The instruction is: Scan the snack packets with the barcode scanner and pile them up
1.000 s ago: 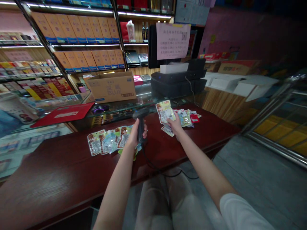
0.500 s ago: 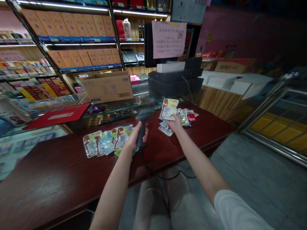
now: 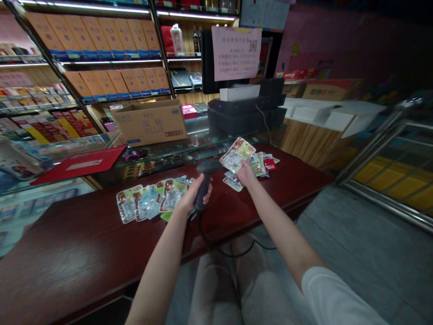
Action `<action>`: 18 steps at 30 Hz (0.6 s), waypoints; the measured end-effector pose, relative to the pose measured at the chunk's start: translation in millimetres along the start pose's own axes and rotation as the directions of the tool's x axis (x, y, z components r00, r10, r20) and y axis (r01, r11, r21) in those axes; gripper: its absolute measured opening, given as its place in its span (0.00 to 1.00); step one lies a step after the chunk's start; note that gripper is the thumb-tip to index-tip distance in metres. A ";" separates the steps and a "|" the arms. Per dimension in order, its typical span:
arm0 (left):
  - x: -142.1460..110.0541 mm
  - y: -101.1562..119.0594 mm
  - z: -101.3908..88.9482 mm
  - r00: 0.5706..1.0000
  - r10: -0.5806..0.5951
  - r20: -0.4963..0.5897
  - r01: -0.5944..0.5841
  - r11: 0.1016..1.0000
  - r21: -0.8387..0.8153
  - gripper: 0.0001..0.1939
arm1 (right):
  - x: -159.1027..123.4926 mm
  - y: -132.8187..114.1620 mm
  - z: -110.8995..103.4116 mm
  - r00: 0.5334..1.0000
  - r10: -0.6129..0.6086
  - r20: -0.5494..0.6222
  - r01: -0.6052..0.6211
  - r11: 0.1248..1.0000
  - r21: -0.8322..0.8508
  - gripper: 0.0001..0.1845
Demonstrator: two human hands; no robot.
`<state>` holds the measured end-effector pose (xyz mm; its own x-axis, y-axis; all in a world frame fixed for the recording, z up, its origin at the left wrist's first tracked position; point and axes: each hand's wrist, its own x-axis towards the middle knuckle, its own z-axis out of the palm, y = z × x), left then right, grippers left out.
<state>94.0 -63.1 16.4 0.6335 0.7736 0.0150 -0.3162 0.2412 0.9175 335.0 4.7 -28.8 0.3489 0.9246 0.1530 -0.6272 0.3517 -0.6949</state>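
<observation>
My left hand [image 3: 194, 194] is wrapped round the handle of a black barcode scanner [image 3: 202, 189], its head pointing right. In my right hand [image 3: 246, 174] is a snack packet [image 3: 237, 155], raised and tilted, with the silvery printed panel towards me. The scanner's head is close to the packet's left edge; a small gap seems to lie between them. Beneath and behind my right hand lies a pile of packets [image 3: 233, 181], one with a red patch. Left of the scanner, several similar packets [image 3: 130, 204] lie overlapping on the dark red table [image 3: 84, 243].
The scanner's black cable [image 3: 233, 255] loops over the table's front edge. Behind the table is a glass counter with a cardboard box [image 3: 150, 124], a mouse [image 3: 134, 154], a red folder [image 3: 79, 164] and a black monitor bearing a pink notice [image 3: 237, 54]. A metal railing [image 3: 382, 189] stands right.
My right hand has turned the packet, tilting its top to the right. The scanner in my left hand has swung so its head points more to the right, towards the packet.
</observation>
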 end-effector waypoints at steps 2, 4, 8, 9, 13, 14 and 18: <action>-0.6 0.0 1.8 1.000 -0.008 -0.009 0.008 1.000 0.026 0.31 | 0.1 0.8 1.0 1.000 -0.005 -0.009 0.005 1.000 0.015 0.23; -0.7 -0.2 3.5 1.000 -0.009 -0.017 0.011 0.998 0.062 0.31 | 0.2 1.2 1.1 1.000 -0.004 -0.001 0.004 1.000 -0.014 0.21; -0.5 -2.2 6.9 1.000 0.015 -0.018 -0.013 0.992 0.127 0.31 | 1.4 1.7 0.8 0.999 0.047 -0.010 -0.048 0.987 -0.152 0.17; -0.7 -2.9 8.0 1.000 0.014 -0.013 -0.012 0.991 0.134 0.31 | 1.6 2.0 0.8 0.999 0.041 -0.002 -0.041 0.982 -0.183 0.17; -3.0 -3.5 13.0 1.000 -0.013 0.007 0.011 0.989 0.147 0.31 | 1.0 3.3 -0.8 0.997 -0.061 0.051 0.071 0.972 -0.225 0.22; -3.5 -2.6 13.8 1.000 -0.006 0.002 0.006 0.989 0.148 0.31 | 0.6 3.2 -1.8 0.995 -0.080 0.053 0.090 0.967 -0.238 0.23; -5.3 7.7 7.3 0.998 0.048 -0.043 -0.043 0.994 0.105 0.30 | 0.7 -2.9 -9.7 0.983 -0.181 0.032 0.174 0.857 -0.485 0.23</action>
<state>93.4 -69.6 26.3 0.5864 0.8090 0.0418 -0.2674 0.1446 0.9527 343.8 2.9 -33.5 0.4342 0.8497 0.2991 -0.1390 0.3913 -0.9097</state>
